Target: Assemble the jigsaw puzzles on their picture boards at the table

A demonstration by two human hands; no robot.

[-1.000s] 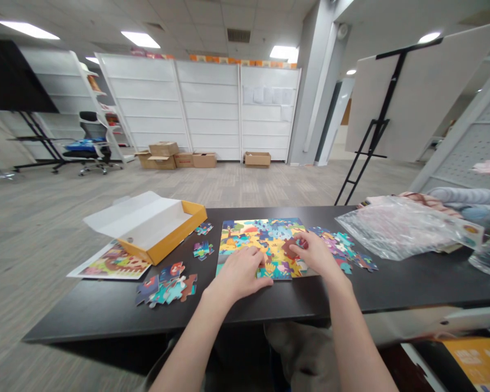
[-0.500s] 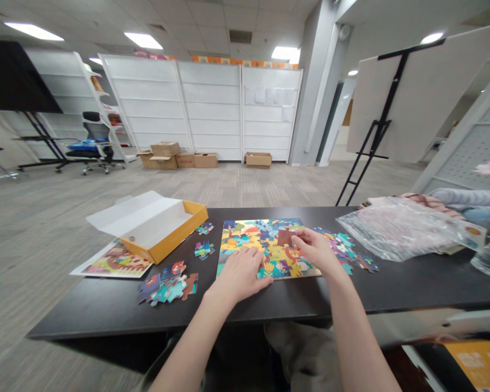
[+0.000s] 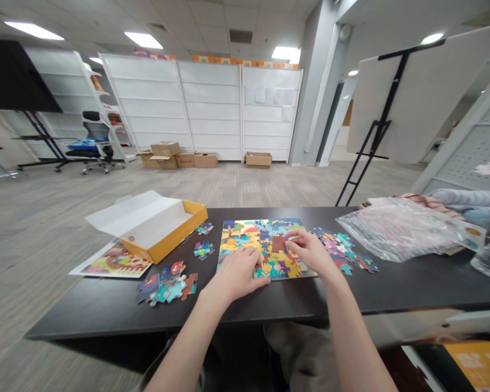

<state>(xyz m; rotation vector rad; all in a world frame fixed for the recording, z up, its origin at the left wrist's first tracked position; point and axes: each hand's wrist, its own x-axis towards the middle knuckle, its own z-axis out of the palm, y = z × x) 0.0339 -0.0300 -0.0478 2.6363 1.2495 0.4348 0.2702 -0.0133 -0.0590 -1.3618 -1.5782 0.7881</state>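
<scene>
A colourful jigsaw puzzle (image 3: 245, 228) lies on the black table. A plain brown puzzle piece (image 3: 278, 244) is over its middle right, its right edge pinched in the fingers of my right hand (image 3: 310, 251). My left hand (image 3: 240, 272) rests flat on the puzzle's lower left part, fingers extended and thumb at the near edge. Loose puzzle pieces (image 3: 173, 286) form a pile to the left, with two small clusters (image 3: 204, 249) above them. More loose pieces (image 3: 341, 245) lie just right of the puzzle, partly behind my right hand.
An open yellow box (image 3: 167, 242) with a white lid stands at the table's left, over a picture sheet (image 3: 116, 260). Clear plastic packaging (image 3: 404, 228) covers the table's right side, near wrapped flowers. The black table's (image 3: 289, 299) near edge runs below my forearms.
My right hand has moved slightly left with the brown piece. My left hand has shifted a little left and stays on the puzzle.
</scene>
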